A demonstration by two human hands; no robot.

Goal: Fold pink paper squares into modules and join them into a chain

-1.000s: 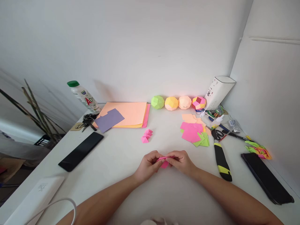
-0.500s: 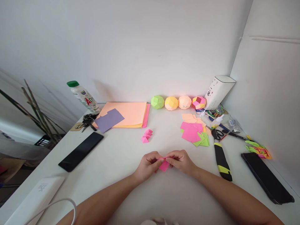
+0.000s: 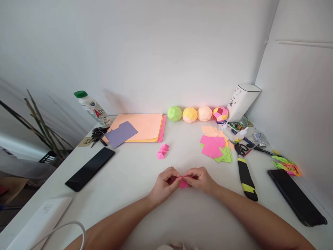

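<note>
I report both hands at work directly before me, above the near part of the desk (image 3: pixel 135 178); my left hand (image 3: pixel 164 183) and right hand (image 3: pixel 202 179) each have thumb and fingers pinched on one small pink paper (image 3: pixel 183 184), so the grip is closed on both sides, with a flap showing below the thumbs; I judge the facing pinches necessary, since so small a piece needs steadying from either end; the creases under my fingers are hidden and cannot be verified; the folded pink pieces (image 3: pixel 163 151) rest just beyond my left hand, presumably set aside yet within reach; the loose pink sheets (image 3: pixel 212 145) lie farther off to the right, overlapping green sheets (image 3: pixel 228 155), seemingly grouped by colour; the black-and-yellow tool (image 3: pixel 246 177) lies well apart from my right hand, thick end towards me, likely for ready pick-up.
</note>
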